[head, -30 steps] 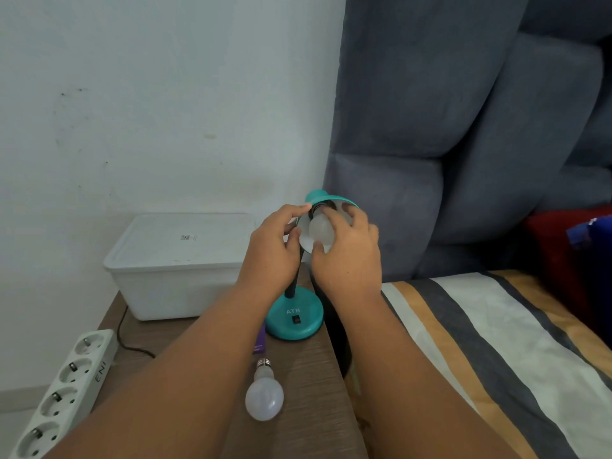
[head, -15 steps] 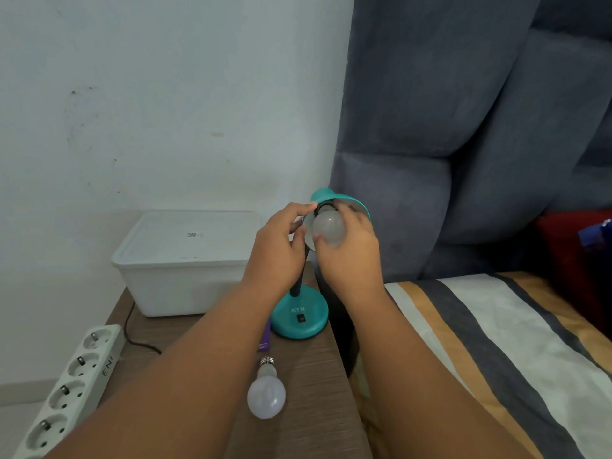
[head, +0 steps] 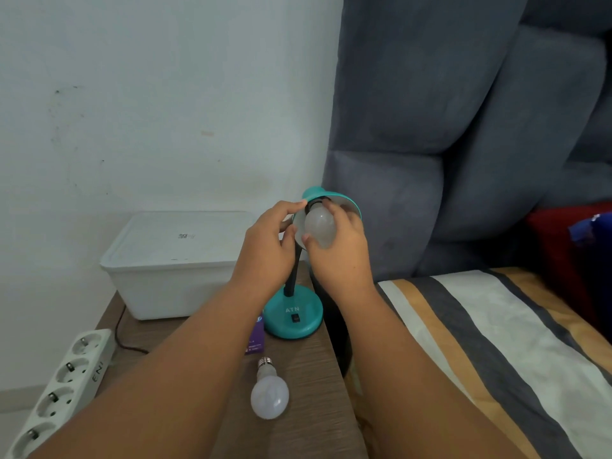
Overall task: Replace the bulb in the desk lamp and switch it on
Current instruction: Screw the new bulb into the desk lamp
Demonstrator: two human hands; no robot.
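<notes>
A teal desk lamp stands on the wooden bedside table, its round base (head: 294, 318) carrying a black switch and its shade (head: 334, 197) tilted toward me. A frosted white bulb (head: 318, 226) sits at the socket inside the shade. My right hand (head: 341, 251) wraps its fingers around that bulb. My left hand (head: 270, 245) pinches the left rim of the shade. A second white bulb (head: 269, 394) lies loose on the table near the front, screw cap pointing away from me.
A white lidded plastic box (head: 172, 260) sits at the back left of the table. A white power strip (head: 63, 385) lies off the left edge, with a dark cord beside it. A purple packet (head: 255, 342) lies under my left forearm. A striped bed (head: 480, 342) and grey headboard fill the right.
My right hand has turned around the bulb at the socket, with the fingers shifting their grip. My left hand stays on the shade. The view has dropped slightly.
</notes>
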